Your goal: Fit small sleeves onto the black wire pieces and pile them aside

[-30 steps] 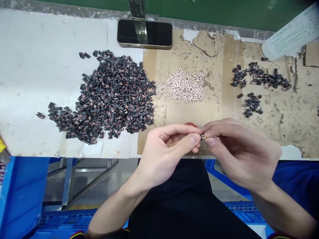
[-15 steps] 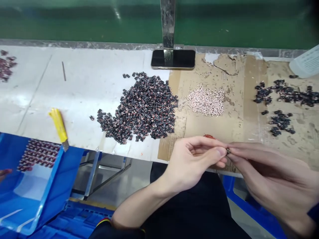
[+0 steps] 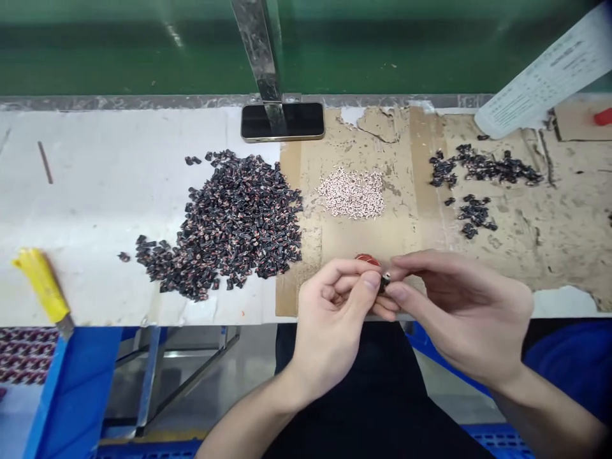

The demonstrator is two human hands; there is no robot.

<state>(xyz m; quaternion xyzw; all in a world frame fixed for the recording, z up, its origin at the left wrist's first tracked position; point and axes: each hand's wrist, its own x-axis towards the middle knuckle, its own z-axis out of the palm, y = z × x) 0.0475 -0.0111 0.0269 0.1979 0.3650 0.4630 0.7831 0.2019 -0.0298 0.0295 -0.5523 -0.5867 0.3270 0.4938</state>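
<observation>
My left hand [image 3: 335, 325] pinches a small black part [image 3: 384, 284] between thumb and forefinger, just above the table's front edge. The part shows a pale end on top; its finer shape is too small to make out. Close by on the right is my right hand [image 3: 468, 312], its thumb and forefinger apart, the thumb tip next to the part. Behind the left fingertips a red round object [image 3: 368, 259] is partly hidden. Beyond the hands lie a heap of tiny pinkish metal pieces [image 3: 352, 194] and, to the left, a large pile of small black parts [image 3: 239, 220].
Smaller clusters of black parts [image 3: 478, 215] lie at right, near a whitish printed container [image 3: 540, 76]. A phone [image 3: 283, 121] lies by a metal post [image 3: 258, 51]. At left are a yellow utility knife [image 3: 42, 284], a thin brown strip [image 3: 45, 162] and a blue bin [image 3: 79, 389].
The view has shifted right, so the table's things appear further left. My right thumb and forefinger have parted from their pinch at the black part, which stays in my left hand.
</observation>
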